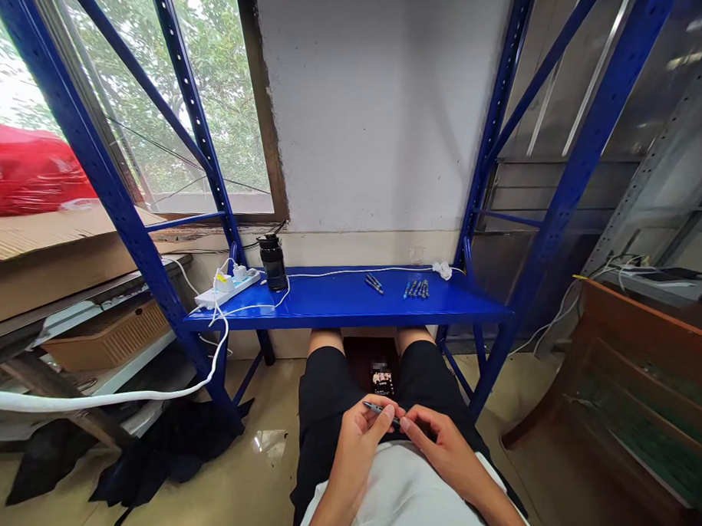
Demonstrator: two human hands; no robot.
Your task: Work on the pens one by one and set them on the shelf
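Note:
Over my lap, a slim dark pen (373,407) with a light-coloured section lies across the fingers of my left hand (364,426), the thumb pressed against it. My right hand (437,441) meets it from the other side, thumb and fingertips pinched at the pen's right end. Part of that end is hidden behind the fingers. Beyond my knees is a blue metal shelf (327,300). On its top lie a small group of pens (374,284) near the middle and a row of several more pens (416,289) to the right.
At the shelf's left are a black bottle (273,262) and a white power strip (228,288) with plugs and cables. Crumpled white tissue (441,270) sits at the right back. Blue uprights (554,216) frame both sides. Below, a phone (382,379) with a lit screen shows between my legs.

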